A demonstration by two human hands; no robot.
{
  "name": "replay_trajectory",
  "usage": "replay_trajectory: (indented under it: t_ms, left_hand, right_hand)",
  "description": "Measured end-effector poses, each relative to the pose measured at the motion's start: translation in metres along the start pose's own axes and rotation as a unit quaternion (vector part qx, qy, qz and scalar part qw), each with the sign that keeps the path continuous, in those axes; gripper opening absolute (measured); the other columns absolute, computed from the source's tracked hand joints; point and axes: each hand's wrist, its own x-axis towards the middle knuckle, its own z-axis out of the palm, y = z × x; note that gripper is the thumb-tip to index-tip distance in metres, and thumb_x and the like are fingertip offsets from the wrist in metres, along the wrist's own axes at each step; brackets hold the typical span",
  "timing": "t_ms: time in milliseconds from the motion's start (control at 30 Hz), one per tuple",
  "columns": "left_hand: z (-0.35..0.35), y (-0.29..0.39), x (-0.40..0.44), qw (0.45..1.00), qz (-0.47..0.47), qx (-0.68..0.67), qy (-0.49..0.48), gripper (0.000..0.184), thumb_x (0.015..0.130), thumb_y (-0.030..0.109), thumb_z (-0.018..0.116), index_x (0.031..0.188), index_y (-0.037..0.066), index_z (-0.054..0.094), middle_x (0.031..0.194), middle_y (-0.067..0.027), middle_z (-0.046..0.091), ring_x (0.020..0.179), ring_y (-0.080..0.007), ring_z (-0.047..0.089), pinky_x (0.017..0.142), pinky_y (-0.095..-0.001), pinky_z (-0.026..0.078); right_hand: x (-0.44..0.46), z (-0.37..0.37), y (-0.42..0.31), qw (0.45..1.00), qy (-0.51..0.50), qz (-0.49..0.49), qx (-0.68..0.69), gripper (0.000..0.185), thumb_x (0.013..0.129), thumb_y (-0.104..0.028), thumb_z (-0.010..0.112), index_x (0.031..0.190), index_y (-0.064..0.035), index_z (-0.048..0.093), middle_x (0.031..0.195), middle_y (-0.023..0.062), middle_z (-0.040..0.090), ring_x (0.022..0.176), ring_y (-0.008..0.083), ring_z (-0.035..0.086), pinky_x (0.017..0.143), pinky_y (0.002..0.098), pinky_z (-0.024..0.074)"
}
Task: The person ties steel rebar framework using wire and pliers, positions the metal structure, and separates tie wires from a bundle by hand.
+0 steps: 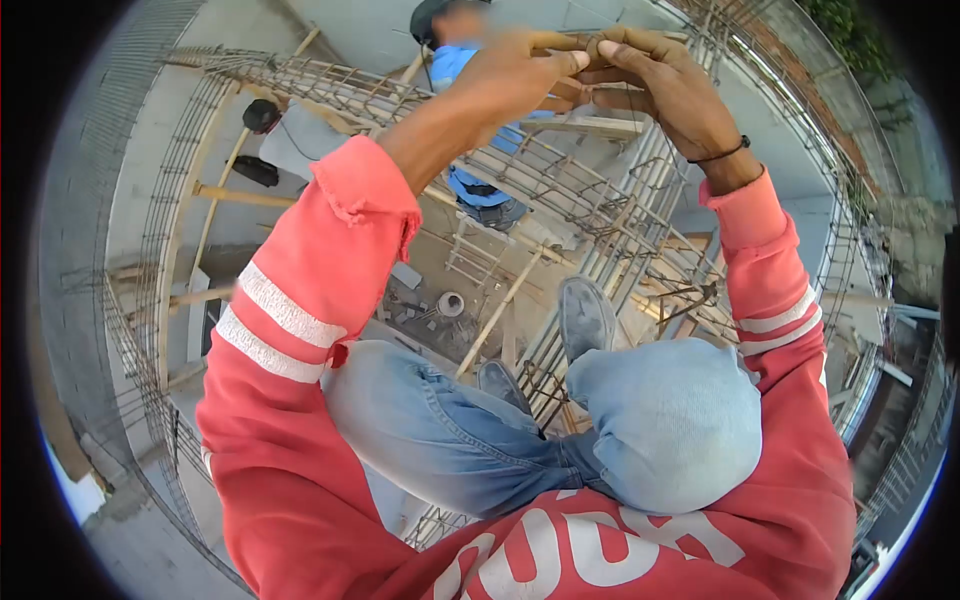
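My left hand [515, 78] and my right hand [668, 85] are raised at the top of the view, fingertips meeting. Both are closed in a pinch around a thin dark wire [592, 46], partly hidden by the fingers. A dark band circles my right wrist. Just below and behind the hands runs a long cage of steel rebar [585, 185] with several ties. My legs in blue jeans are bent over the bars, one shoe [586, 315] resting on or above them; contact is unclear.
Another person in a blue shirt [455, 65] and dark cap is beyond my left hand. Far below lies a floor with rubble and a round bucket [450, 303]. Wooden poles [500, 312] slope between. More rebar cages [165, 230] line the left wall.
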Motion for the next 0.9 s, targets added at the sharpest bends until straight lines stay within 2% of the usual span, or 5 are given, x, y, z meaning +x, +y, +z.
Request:
replay_trajectory:
  t_ms: [167,400,467,533,900]
  left_hand:
    - [0.038,-0.009,0.042,0.995,-0.004,-0.016,-0.098,0.033,0.101,0.021,0.055,0.127,0.001,0.059,0.100,-0.0071,0.069,0.087,-0.0144,0.066,0.082,-0.0278,0.054]
    - [0.061,-0.044,0.059,0.970,-0.096,-0.083,-0.206,0.032,0.100,0.023,0.058,0.122,0.001,0.066,0.075,0.0027,0.056,0.064,-0.0091,0.045,0.058,-0.0248,0.040]
    - [0.068,-0.038,0.051,0.945,0.020,0.262,-0.196,0.027,0.098,0.024,0.060,0.106,0.003,0.074,0.068,0.0025,0.053,0.061,-0.0095,0.043,0.054,-0.0272,0.035]
    - [0.084,-0.060,0.056,0.946,0.073,0.247,-0.195,0.027,0.097,0.024,0.061,0.092,0.002,0.076,0.062,0.0004,0.051,0.057,-0.0107,0.043,0.054,-0.0298,0.036]
    - [0.116,-0.119,0.049,0.849,0.285,0.392,-0.210,0.024,0.093,0.018,0.059,0.082,-0.001,0.070,0.073,-0.0189,0.066,0.070,-0.0375,0.062,0.063,-0.0473,0.045]
  right_hand:
    - [-0.027,-0.042,0.008,0.989,0.111,-0.007,-0.099,0.026,0.097,-0.023,0.059,0.111,-0.0064,0.072,0.074,-0.0055,0.059,0.063,0.0032,0.048,0.054,0.0188,0.0374]
    - [-0.070,-0.086,0.043,0.918,0.128,-0.011,-0.376,0.024,0.096,-0.024,0.059,0.102,-0.0046,0.073,0.064,-0.0070,0.048,0.055,0.0039,0.036,0.049,0.0225,0.0286]
    - [-0.081,-0.084,0.053,0.911,0.120,-0.018,-0.394,0.025,0.097,-0.025,0.059,0.101,-0.0047,0.073,0.066,-0.0058,0.053,0.058,0.0043,0.038,0.051,0.0235,0.0317]
    - [-0.092,-0.063,0.048,0.942,0.091,0.058,-0.316,0.029,0.094,-0.026,0.063,0.101,0.0002,0.073,0.073,0.0016,0.064,0.067,0.0098,0.050,0.063,0.0290,0.0429]
    - [-0.149,-0.060,0.135,0.916,0.240,0.040,-0.319,0.028,0.093,-0.022,0.061,0.094,0.0043,0.070,0.065,0.0157,0.060,0.057,0.0179,0.051,0.058,0.0375,0.0426]
